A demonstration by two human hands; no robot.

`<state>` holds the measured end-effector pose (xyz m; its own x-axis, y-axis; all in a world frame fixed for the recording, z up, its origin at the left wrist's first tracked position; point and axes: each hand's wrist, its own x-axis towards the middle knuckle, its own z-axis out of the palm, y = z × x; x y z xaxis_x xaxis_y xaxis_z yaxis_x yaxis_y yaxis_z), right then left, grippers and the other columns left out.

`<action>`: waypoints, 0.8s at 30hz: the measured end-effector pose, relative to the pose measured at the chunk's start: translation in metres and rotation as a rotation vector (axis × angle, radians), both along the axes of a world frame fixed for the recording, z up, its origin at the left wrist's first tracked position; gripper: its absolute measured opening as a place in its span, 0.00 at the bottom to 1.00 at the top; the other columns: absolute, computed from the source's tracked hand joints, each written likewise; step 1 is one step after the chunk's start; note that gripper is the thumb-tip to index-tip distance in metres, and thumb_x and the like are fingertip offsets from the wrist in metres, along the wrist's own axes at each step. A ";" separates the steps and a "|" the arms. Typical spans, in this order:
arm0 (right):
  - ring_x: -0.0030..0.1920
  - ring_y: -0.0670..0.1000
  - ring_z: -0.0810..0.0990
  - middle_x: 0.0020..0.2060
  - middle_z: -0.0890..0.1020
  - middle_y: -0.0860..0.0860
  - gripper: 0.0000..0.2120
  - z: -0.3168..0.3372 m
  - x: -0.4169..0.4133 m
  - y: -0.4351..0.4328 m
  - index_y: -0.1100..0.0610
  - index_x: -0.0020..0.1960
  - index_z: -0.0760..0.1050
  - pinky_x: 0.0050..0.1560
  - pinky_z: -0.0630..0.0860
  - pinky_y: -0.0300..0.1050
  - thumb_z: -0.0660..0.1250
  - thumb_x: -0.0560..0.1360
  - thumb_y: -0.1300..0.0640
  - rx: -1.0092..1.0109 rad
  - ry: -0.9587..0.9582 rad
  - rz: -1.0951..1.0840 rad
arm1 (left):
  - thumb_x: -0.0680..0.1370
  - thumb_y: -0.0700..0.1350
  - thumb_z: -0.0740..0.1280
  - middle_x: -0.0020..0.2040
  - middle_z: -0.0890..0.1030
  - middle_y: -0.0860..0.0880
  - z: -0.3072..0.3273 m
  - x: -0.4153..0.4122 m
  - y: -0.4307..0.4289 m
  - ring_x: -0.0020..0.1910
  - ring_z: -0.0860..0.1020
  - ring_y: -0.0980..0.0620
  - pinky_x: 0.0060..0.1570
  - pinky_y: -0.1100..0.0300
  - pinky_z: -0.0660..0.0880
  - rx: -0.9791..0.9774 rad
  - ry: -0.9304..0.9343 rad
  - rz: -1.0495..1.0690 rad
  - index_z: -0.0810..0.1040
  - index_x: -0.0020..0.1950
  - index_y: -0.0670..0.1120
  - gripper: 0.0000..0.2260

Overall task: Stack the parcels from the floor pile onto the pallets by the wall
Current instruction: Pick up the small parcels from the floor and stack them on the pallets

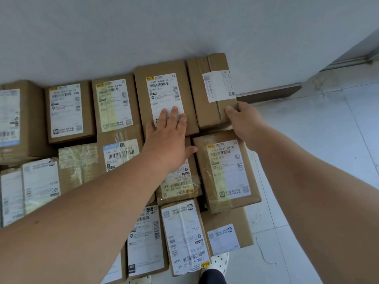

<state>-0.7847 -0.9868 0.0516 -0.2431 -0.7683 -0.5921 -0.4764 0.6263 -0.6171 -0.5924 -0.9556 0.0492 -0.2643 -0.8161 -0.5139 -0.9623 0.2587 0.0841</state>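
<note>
Many brown cardboard parcels with white shipping labels lie packed side by side against the pale wall. My left hand (168, 136) rests flat, fingers spread, on the near end of a parcel labelled G269 (164, 87). My right hand (244, 117) grips the near right corner of the end parcel (209, 93), which carries a sideways label. In front of that one lies a parcel labelled D237 (225, 171). The pallets underneath are hidden by the parcels.
White tiled floor (320, 144) lies open to the right of the stack. A dark skirting board (268, 94) runs along the wall's foot. Near the bottom edge my spotted shoe (220, 261) shows beside the front parcels.
</note>
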 end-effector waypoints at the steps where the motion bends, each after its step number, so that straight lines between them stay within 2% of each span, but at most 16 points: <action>1: 0.52 0.54 0.80 0.53 0.81 0.51 0.17 0.001 -0.001 0.001 0.53 0.61 0.74 0.58 0.78 0.58 0.56 0.81 0.45 0.004 -0.012 -0.022 | 0.79 0.67 0.53 0.80 0.36 0.46 0.002 0.000 0.000 0.79 0.37 0.43 0.76 0.39 0.47 0.006 0.008 0.007 0.39 0.80 0.47 0.40; 3: 0.59 0.54 0.78 0.60 0.78 0.50 0.25 0.006 -0.004 0.011 0.54 0.66 0.70 0.61 0.75 0.57 0.55 0.79 0.38 0.011 -0.037 -0.080 | 0.79 0.68 0.51 0.80 0.36 0.45 0.009 -0.001 0.003 0.79 0.36 0.44 0.76 0.39 0.44 0.000 0.028 0.013 0.38 0.80 0.47 0.40; 4: 0.60 0.52 0.76 0.62 0.76 0.48 0.27 0.009 -0.007 0.021 0.54 0.68 0.68 0.61 0.73 0.54 0.54 0.79 0.36 0.008 -0.043 -0.096 | 0.78 0.68 0.50 0.80 0.35 0.45 0.012 -0.002 0.008 0.78 0.36 0.44 0.76 0.40 0.43 -0.003 0.040 0.011 0.38 0.80 0.47 0.40; 5: 0.59 0.50 0.74 0.61 0.73 0.46 0.24 0.011 -0.010 0.035 0.50 0.68 0.66 0.59 0.71 0.52 0.54 0.80 0.36 -0.004 -0.044 -0.100 | 0.78 0.69 0.50 0.80 0.35 0.45 0.016 -0.003 0.016 0.78 0.35 0.45 0.76 0.40 0.42 -0.003 0.055 0.005 0.37 0.80 0.47 0.41; 6: 0.60 0.50 0.74 0.63 0.72 0.46 0.28 0.013 -0.011 0.051 0.50 0.75 0.62 0.59 0.71 0.52 0.54 0.80 0.37 0.016 -0.041 -0.106 | 0.77 0.69 0.50 0.79 0.34 0.45 0.019 -0.005 0.027 0.78 0.34 0.45 0.76 0.41 0.41 0.003 0.071 -0.010 0.36 0.80 0.47 0.42; 9: 0.65 0.57 0.75 0.71 0.71 0.53 0.31 0.014 -0.016 0.098 0.53 0.80 0.55 0.63 0.75 0.58 0.55 0.82 0.40 0.089 -0.010 -0.114 | 0.76 0.70 0.50 0.78 0.31 0.46 0.020 -0.009 0.065 0.77 0.31 0.46 0.76 0.42 0.37 0.081 0.081 -0.087 0.33 0.79 0.49 0.43; 11: 0.65 0.58 0.75 0.71 0.71 0.54 0.30 0.012 -0.015 0.126 0.54 0.78 0.59 0.63 0.74 0.59 0.56 0.82 0.41 0.133 0.032 -0.107 | 0.76 0.71 0.50 0.78 0.29 0.47 0.016 -0.011 0.088 0.76 0.30 0.45 0.75 0.41 0.36 0.128 0.055 -0.152 0.32 0.78 0.50 0.43; 12: 0.64 0.57 0.76 0.67 0.74 0.53 0.28 0.007 -0.015 0.137 0.55 0.76 0.63 0.63 0.74 0.58 0.56 0.82 0.42 0.155 0.045 -0.096 | 0.77 0.70 0.51 0.77 0.29 0.47 0.013 -0.012 0.097 0.76 0.30 0.44 0.75 0.41 0.37 0.138 0.045 -0.175 0.32 0.78 0.51 0.42; 14: 0.56 0.56 0.78 0.54 0.79 0.51 0.20 0.000 -0.012 0.154 0.58 0.64 0.71 0.57 0.75 0.54 0.56 0.83 0.44 0.170 0.054 -0.078 | 0.78 0.69 0.53 0.78 0.29 0.47 0.007 -0.012 0.108 0.77 0.31 0.44 0.76 0.40 0.39 0.143 0.037 -0.194 0.32 0.78 0.52 0.41; 16: 0.49 0.54 0.77 0.49 0.79 0.51 0.15 -0.004 -0.006 0.160 0.57 0.57 0.71 0.53 0.75 0.52 0.55 0.83 0.45 0.156 0.069 -0.080 | 0.79 0.67 0.54 0.78 0.30 0.47 0.003 -0.012 0.111 0.77 0.32 0.44 0.76 0.40 0.41 0.140 0.036 -0.198 0.33 0.79 0.52 0.40; 19: 0.49 0.54 0.76 0.49 0.78 0.51 0.15 -0.009 -0.001 0.162 0.56 0.56 0.69 0.53 0.74 0.52 0.55 0.83 0.45 0.135 0.095 -0.074 | 0.79 0.66 0.55 0.78 0.30 0.47 -0.001 -0.010 0.111 0.78 0.35 0.44 0.77 0.42 0.44 0.145 0.039 -0.191 0.33 0.79 0.52 0.40; 21: 0.50 0.53 0.77 0.51 0.79 0.51 0.16 -0.010 -0.004 0.163 0.55 0.56 0.70 0.54 0.74 0.50 0.54 0.83 0.43 0.109 0.033 -0.115 | 0.79 0.66 0.54 0.78 0.30 0.47 -0.002 -0.010 0.112 0.78 0.35 0.44 0.77 0.42 0.44 0.136 0.038 -0.187 0.33 0.79 0.52 0.40; 24: 0.59 0.52 0.76 0.57 0.79 0.50 0.22 -0.012 -0.020 0.168 0.54 0.64 0.73 0.60 0.70 0.48 0.52 0.83 0.40 0.049 -0.093 -0.274 | 0.79 0.67 0.52 0.78 0.30 0.48 0.000 -0.014 0.114 0.77 0.32 0.45 0.76 0.42 0.39 0.070 0.050 -0.205 0.33 0.79 0.51 0.40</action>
<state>-0.8049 -0.8190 0.0393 -0.3808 -0.6513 -0.6563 -0.2282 0.7540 -0.6159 -0.6066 -0.8421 0.0493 -0.4479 -0.7055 -0.5493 -0.8842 0.4405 0.1553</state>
